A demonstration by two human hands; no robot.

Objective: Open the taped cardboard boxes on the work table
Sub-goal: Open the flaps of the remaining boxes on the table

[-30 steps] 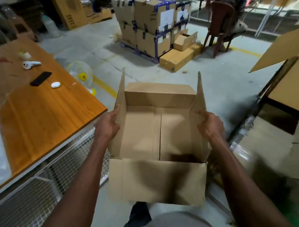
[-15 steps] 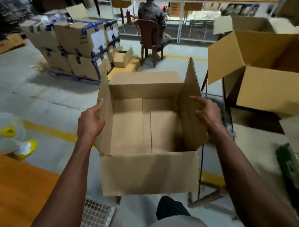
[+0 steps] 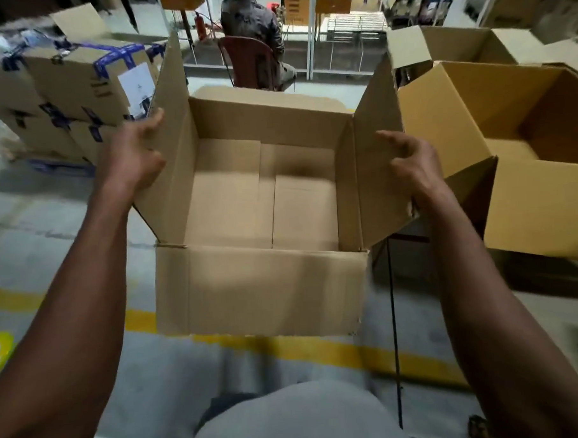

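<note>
The open cardboard box (image 3: 263,200) is held in the air above the floor (image 3: 33,230), all 4 flaps up and its interior empty. The left hand (image 3: 136,159) grips the left flap; the right hand (image 3: 414,163) grips the right flap. A second open box (image 3: 527,162) stands just beside it, right.

The scene is viewed from a single head-worn camera, angled forward and down, close above an open cardboard box (image 3: 263,200). Stacked boxes (image 3: 76,92) are seen far left, and a seated person (image 3: 252,25) at the far end.
</note>
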